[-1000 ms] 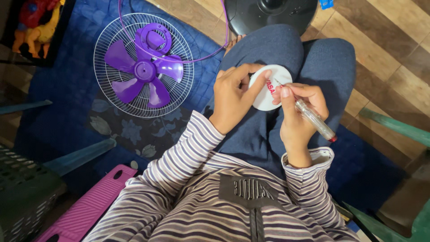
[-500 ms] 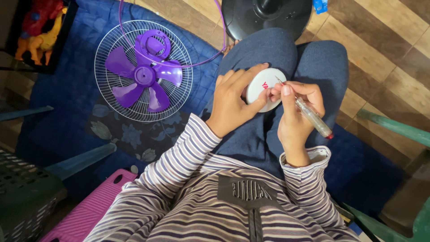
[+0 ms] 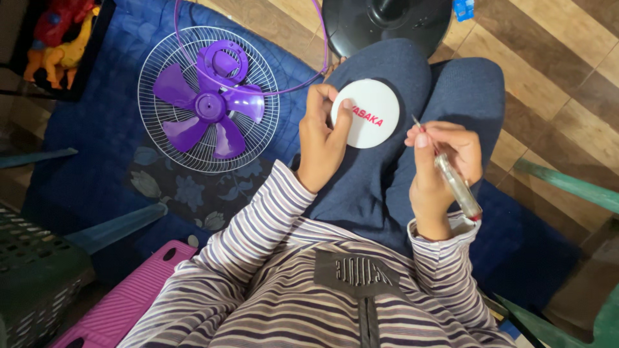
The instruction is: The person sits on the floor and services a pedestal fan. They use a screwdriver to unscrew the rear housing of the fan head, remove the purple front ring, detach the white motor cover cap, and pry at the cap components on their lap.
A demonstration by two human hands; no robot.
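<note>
My left hand (image 3: 322, 138) grips a round white disc with red lettering (image 3: 372, 113) by its left edge, over my lap in dark blue trousers. To its right, my right hand (image 3: 442, 161) holds a screwdriver with a clear handle (image 3: 456, 183); its thin metal tip points up and left, a short way off the disc. Both sleeves are striped.
A white wire fan grille with purple blades (image 3: 207, 103) lies on a blue floral mat (image 3: 97, 129) to the left. A black round fan base (image 3: 387, 22) stands ahead on the wooden floor. Toys (image 3: 55, 38) sit top left, a pink slatted item (image 3: 122, 296) and dark basket (image 3: 32, 283) bottom left.
My right hand has drawn the screwdriver away from the disc to the right. The disc's face is now uncovered, held by my left hand alone.
</note>
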